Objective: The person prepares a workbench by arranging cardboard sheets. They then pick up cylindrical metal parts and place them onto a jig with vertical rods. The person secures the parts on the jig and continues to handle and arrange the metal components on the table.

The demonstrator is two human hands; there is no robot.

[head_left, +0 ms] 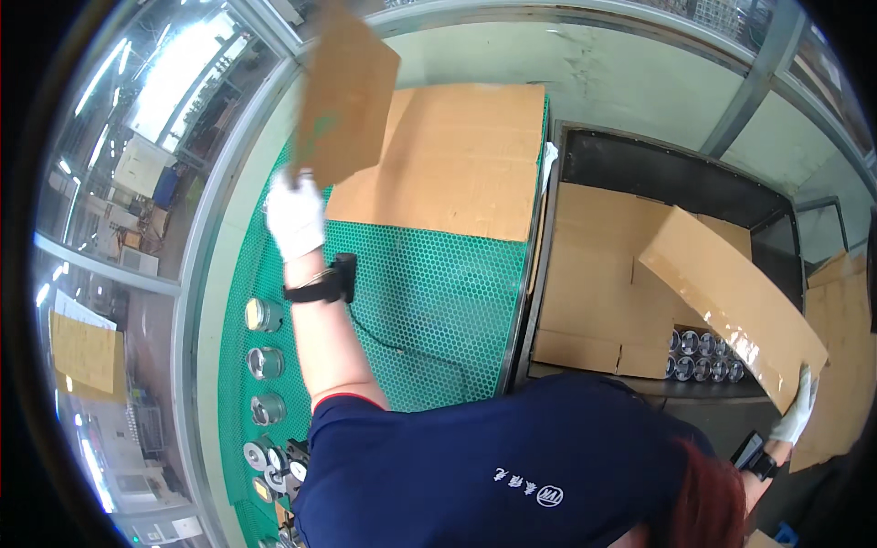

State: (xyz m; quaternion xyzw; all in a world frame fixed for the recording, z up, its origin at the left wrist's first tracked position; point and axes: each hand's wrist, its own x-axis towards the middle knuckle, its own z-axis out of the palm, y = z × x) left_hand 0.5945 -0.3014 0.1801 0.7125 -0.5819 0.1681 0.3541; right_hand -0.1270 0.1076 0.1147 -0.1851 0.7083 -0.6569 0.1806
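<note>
My left hand (295,216), in a white glove, grips the lower edge of a brown cardboard sheet (345,105) raised over the far left of the bench. That sheet is tilted and slightly blurred. Far to the right, my right hand (797,411), also gloved, holds the near end of a long cardboard piece (731,297) with shiny tape along it. This piece slants over an open carton and partly covers it. Beside it, several metal piston-like parts (703,356) stand in rows inside. A cardboard layer (598,274) covers the carton's left part.
Another flat cardboard sheet (457,160) lies on the green perforated mat (429,301). Several metal pistons (266,363) line the mat's left edge, with dial gauges (298,470) nearer me. A dark metal bin wall (667,169) surrounds the carton. More cardboard (836,365) stands at right.
</note>
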